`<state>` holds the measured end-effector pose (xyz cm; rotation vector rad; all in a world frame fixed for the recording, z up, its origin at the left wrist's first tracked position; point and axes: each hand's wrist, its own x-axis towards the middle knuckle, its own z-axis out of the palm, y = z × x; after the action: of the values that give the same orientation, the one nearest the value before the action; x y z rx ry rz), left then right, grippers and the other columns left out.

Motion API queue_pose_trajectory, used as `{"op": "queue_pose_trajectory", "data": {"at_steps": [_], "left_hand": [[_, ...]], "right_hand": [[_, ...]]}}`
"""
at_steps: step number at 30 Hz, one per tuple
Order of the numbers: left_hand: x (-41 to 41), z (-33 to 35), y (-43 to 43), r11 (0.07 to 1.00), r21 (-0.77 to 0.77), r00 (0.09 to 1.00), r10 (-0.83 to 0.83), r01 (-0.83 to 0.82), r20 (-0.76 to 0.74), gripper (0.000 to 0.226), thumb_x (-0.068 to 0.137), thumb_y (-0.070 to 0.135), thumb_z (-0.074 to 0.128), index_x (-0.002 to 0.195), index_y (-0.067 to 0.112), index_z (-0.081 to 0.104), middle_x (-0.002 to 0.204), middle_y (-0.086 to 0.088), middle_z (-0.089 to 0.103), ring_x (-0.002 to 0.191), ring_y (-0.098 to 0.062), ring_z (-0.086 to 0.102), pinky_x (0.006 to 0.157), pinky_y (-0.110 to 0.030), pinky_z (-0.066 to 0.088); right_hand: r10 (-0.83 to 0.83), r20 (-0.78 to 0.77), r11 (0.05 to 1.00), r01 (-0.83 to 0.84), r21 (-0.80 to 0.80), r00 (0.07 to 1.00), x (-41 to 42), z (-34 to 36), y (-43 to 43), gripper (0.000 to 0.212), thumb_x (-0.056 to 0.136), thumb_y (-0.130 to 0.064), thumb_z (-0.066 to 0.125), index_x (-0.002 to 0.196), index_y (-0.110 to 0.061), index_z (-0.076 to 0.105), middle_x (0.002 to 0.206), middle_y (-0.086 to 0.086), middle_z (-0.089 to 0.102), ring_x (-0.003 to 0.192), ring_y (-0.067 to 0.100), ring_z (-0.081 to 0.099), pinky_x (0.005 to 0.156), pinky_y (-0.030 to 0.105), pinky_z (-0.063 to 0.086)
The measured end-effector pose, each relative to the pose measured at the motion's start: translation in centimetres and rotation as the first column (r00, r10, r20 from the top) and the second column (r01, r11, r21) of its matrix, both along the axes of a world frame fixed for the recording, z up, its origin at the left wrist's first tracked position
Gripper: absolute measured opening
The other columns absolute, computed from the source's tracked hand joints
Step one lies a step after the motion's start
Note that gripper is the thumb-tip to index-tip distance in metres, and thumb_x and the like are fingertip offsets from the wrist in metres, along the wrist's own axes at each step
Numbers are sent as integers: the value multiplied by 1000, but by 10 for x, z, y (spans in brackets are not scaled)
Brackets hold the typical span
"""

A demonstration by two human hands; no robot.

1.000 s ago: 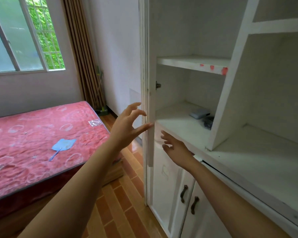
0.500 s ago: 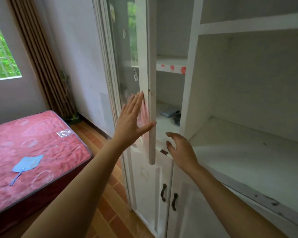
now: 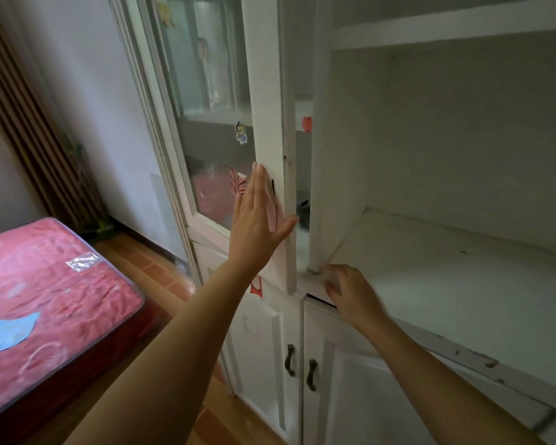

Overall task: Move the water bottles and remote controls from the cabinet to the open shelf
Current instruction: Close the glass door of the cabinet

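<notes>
The left hand (image 3: 259, 220) lies flat against the white frame of the cabinet door (image 3: 267, 91), fingers straight and together, thumb spread toward the door's edge. It grips nothing and only presses on the wood. The door stands ajar, leaving a narrow gap between its edge and the upright divider (image 3: 321, 155).

Through that gap a dark object (image 3: 303, 207) shows on the inner cabinet shelf. It is too hidden to tell whether it is a remote control, and no water bottle can be made out.

The right hand (image 3: 350, 290) rests on the front lip of the open shelf (image 3: 446, 268), just at the foot of the divider. Its fingers are relaxed and a little blurred, holding nothing.

The door's glass pane (image 3: 206, 123) carries a small cartoon sticker (image 3: 240, 132), and a red sticker (image 3: 307, 123) sits on the edge of a shelf inside. Below are two lower doors, with dark handles (image 3: 290, 359) side by side. To the left stands a bed (image 3: 61, 277) with a red cover, and a blue fan (image 3: 7, 332) lies on it. A brown curtain (image 3: 29, 139) hangs behind, above the wood-tiled floor (image 3: 161, 268).
</notes>
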<state>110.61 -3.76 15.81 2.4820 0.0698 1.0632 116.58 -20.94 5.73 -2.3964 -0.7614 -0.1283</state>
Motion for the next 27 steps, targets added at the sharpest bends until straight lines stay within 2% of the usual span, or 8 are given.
{"op": "queue_pose_trajectory", "data": {"at_steps": [4, 9, 15, 21, 27], "left_hand": [[12, -2, -2, 1000, 7, 1000, 18, -18, -3, 99, 80, 49, 58, 143, 17, -11, 156, -4, 1, 143, -15, 1, 118, -42, 8], [28, -3, -6, 999, 34, 999, 35, -35, 7, 99, 77, 56, 51, 141, 15, -12, 156, -7, -1, 142, -14, -1, 118, -41, 8], [46, -6, -9, 999, 27, 999, 43, -44, 17, 99, 75, 64, 42, 143, 13, -9, 156, -9, -1, 141, -15, -1, 117, -43, 10], [57, -8, -13, 999, 6, 999, 42, -42, 21, 101, 74, 65, 44, 143, 12, -8, 156, -10, 0, 143, -19, 1, 117, -48, 13], [65, -10, -17, 999, -32, 999, 29, -27, 46, 98, 75, 64, 42, 143, 10, -5, 155, -12, 1, 143, -22, 3, 117, -49, 13]], "right_hand": [[50, 123, 981, -26, -190, 991, 12, -5, 3, 27, 87, -23, 51, 107, -6, 59, 107, 16, 63, 98, 33, 53, 81, 39, 46], [-5, 248, 941, 89, -328, 969, 18, -14, 5, 41, 77, -46, 39, 87, -16, 64, 85, 4, 67, 77, 26, 62, 62, 33, 50], [-3, 257, 947, 85, -310, 966, 25, -16, 7, 51, 75, -53, 32, 90, -14, 63, 91, 6, 67, 85, 28, 60, 69, 36, 48], [-8, 260, 960, 80, -269, 965, 26, -19, 7, 54, 73, -53, 32, 90, -13, 64, 94, 7, 66, 86, 28, 61, 72, 37, 48], [-58, 315, 955, 145, -260, 947, 29, -23, 8, 45, 70, -52, 36, 79, -18, 65, 83, 1, 66, 76, 21, 62, 64, 31, 49]]}}
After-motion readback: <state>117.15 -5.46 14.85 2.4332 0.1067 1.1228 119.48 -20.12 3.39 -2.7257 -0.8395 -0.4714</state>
